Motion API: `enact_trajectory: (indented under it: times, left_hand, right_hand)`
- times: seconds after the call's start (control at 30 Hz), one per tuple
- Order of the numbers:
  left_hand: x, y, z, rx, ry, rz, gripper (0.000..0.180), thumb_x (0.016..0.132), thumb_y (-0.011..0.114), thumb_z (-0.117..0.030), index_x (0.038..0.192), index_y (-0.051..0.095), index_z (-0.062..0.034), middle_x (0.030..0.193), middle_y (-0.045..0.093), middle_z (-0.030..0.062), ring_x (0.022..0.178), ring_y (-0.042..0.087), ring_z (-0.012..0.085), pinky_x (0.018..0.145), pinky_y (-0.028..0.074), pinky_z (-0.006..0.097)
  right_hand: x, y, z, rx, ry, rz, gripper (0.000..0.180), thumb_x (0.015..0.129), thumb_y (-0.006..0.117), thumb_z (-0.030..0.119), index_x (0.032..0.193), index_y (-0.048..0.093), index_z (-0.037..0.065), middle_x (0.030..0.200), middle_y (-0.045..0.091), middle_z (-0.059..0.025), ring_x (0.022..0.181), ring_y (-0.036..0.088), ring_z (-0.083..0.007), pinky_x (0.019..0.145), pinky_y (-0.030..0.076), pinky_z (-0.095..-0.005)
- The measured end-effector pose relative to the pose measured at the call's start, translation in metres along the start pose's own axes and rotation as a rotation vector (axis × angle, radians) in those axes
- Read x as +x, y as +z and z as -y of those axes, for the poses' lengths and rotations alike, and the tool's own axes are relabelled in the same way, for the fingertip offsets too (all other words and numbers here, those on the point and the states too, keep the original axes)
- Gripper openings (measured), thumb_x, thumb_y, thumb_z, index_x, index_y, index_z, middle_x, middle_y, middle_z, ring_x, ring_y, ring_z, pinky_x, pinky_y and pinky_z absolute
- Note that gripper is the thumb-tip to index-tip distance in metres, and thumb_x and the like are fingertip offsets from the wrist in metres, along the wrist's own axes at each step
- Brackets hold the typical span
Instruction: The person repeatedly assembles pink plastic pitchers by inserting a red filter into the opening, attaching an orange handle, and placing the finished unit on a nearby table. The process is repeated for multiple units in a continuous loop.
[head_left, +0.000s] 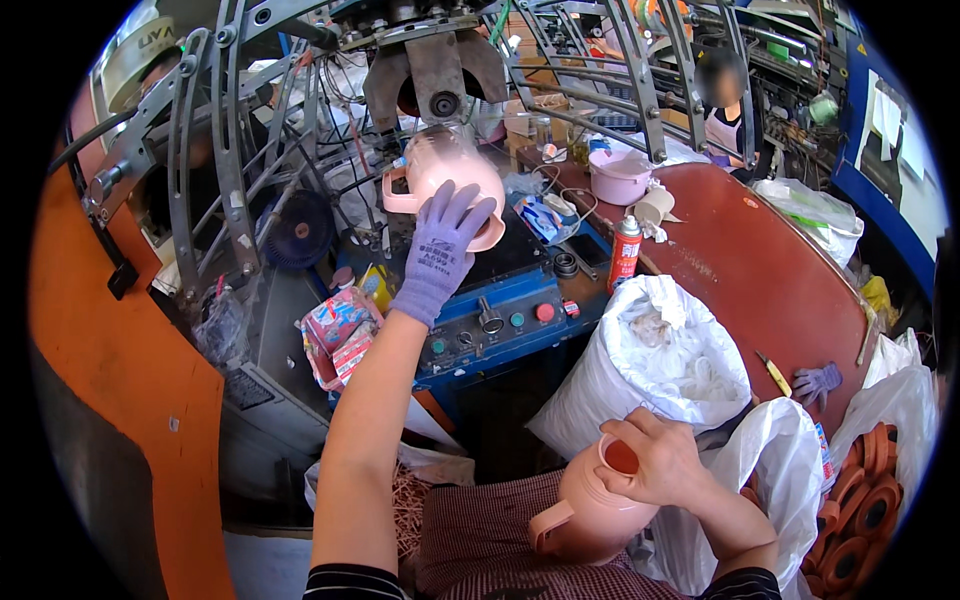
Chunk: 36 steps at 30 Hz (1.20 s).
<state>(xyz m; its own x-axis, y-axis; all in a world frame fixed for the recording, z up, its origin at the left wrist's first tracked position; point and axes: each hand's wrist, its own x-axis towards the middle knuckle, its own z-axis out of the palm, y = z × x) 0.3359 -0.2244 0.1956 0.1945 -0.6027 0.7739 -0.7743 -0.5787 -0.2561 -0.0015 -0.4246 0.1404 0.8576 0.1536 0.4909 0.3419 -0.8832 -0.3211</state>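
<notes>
Left grip (445, 240) spreads over upper jug (455, 172), hold unclear; right grip (657, 460) clasps lower jug (588, 512); sack (585, 388) contains crumpled white film (685, 360).

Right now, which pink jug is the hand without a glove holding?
The lower pink jug, gripped near its mouth by the bare right hand. The upper pink jug is up by the machine, with the gloved left hand on it.
</notes>
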Motion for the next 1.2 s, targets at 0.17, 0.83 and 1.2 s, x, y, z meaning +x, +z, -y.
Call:
enact_trajectory:
  times: [0.17,0.83,1.2]
  left_hand:
    - [0.001,-0.004,0.002,-0.005,0.011,0.002,0.067,0.064,0.067,0.001,0.127,0.055,-0.0173,0.135,0.050,0.0091,0.129,0.043,0.0383,0.106,0.038,0.049]
    - [-0.008,-0.005,0.004,0.004,0.080,-0.022,0.076,0.072,0.071,-0.002,0.142,0.046,-0.0152,0.138,0.049,0.0142,0.130,0.045,0.0353,0.109,0.039,0.044]
    - [-0.141,-0.142,-0.214,-1.208,-0.318,0.489,0.120,0.063,0.091,-0.028,0.149,0.012,0.0037,0.141,0.042,0.0187,0.130,0.046,0.0301,0.108,0.039,0.042]
  right_hand:
    - [0.002,0.000,0.000,0.010,-0.001,-0.010,0.044,0.069,0.078,0.038,0.099,0.069,0.007,0.084,0.062,-0.0102,0.061,0.064,-0.0294,0.055,0.053,-0.0369]
    - [-0.030,0.013,0.008,0.318,-0.020,-0.218,0.058,0.067,0.085,0.043,0.098,0.056,0.004,0.110,0.064,-0.0183,0.091,0.067,-0.0319,0.075,0.055,-0.0364]
    - [-0.012,0.017,0.056,0.396,-0.208,-0.298,0.060,0.073,0.078,0.041,0.111,0.058,-0.001,0.121,0.057,-0.0249,0.087,0.062,-0.0334,0.074,0.052,-0.0395]
